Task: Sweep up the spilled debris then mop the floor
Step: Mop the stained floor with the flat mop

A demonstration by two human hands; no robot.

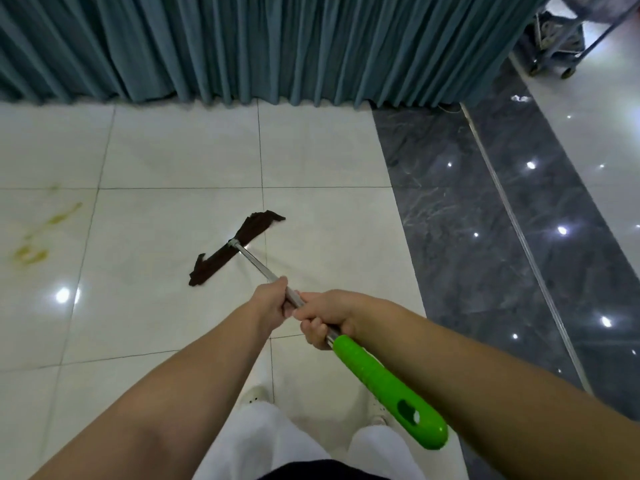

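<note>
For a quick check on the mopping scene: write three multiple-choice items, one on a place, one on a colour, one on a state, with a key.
1. Where do the yellowish smears lie relative to the mop head?
A. To its left
B. To its right, on the dark marble
C. Under the curtain

2. What colour is the grip at the end of the mop's handle?
A. Red
B. Green
C. Blue

3. How is the mop held?
A. One hand only
B. It lies on the floor unheld
C. Both hands grip the metal pole

Key: 1 A, the smears sit on the pale tile at the left edge; 2 B, the grip is bright green; 3 C, the left hand and right hand both wrap the pole.
</note>
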